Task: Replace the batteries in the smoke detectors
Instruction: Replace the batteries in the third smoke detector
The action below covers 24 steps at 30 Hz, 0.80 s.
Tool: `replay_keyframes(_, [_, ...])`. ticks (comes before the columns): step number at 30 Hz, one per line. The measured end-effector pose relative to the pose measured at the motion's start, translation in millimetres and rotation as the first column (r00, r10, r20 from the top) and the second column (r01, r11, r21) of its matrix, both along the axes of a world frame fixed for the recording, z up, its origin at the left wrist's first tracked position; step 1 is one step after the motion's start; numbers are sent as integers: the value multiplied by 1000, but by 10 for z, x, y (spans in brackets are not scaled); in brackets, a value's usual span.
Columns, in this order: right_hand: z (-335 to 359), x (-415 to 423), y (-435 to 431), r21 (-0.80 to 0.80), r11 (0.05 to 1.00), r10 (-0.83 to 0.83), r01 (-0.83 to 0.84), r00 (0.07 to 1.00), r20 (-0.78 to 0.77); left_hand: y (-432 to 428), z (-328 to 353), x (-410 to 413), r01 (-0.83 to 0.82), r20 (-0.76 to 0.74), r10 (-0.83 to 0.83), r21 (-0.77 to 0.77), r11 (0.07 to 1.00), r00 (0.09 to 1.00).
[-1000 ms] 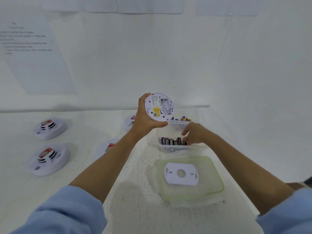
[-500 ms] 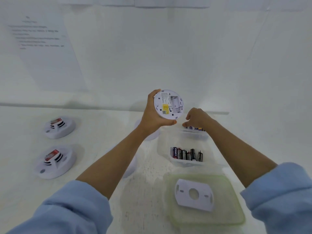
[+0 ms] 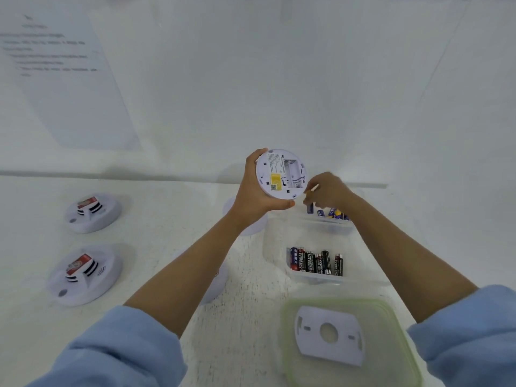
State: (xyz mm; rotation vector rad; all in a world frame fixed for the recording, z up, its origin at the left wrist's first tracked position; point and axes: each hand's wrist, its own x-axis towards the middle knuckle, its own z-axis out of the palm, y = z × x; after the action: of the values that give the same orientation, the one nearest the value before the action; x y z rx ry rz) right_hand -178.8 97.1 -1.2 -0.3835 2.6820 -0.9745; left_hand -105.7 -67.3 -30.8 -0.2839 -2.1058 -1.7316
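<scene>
- The left hand (image 3: 258, 196) grips the rim of a smoke detector (image 3: 280, 174) and holds it up off the table (image 3: 167, 219). The detector's back is turned toward the person, so the open battery bay, which looks empty, faces the fingers coming in.
- The right hand (image 3: 329, 191) pinches a dark battery (image 3: 310, 207) at its fingertips, just right of the detector's lower edge and above the far tub (image 3: 332, 226). It was probably drawn from the loose batteries there and is meant for the bay.
- The near tub (image 3: 315, 279) holds a row of batteries side by side, apart from the far lot — probably to keep old and new from mixing. I cannot tell which is which.
- The backplate (image 3: 329, 333) lies in the green-rimmed lid (image 3: 290, 344) at near right — likely parked there for refitting.
- At the left, a far detector (image 3: 93, 212) and a near detector (image 3: 83, 275) sit face up, out of the way.
</scene>
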Motion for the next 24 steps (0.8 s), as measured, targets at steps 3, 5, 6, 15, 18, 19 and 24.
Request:
replay_keyframes(3, [187,15,175,-253,967,-66,40,993,-99,-7,4,29,3,-2,-3,-2,1000,1000])
replay_keyframes(5, [320,89,280,-426,902,-156,65,971,-183,0,10,56,6,-3,-6,7,1000,1000])
replay_keyframes(6, [385,143,316,-497,865,-194,64,957,-214,12,13,70,7,-3,-7,10,1000,1000])
replay_keyframes(15, [560,725,196,-565,817,-173,-113,888,-427,219,93,216,51,-23,-50,27,998,998])
replay_keyframes(18, [439,843,157,-542,817,-143,-194,844,-517,253,124,260,57,-28,-56,39,998,998])
replay_keyframes(19, [392,871,158,-513,822,-118,-247,807,-578,259,135,278,56,-28,-55,44,997,998])
replay_keyframes(24, [247,931,242,-270,854,97,-445,645,-758,239,167,376,68,-36,-65,82,994,997])
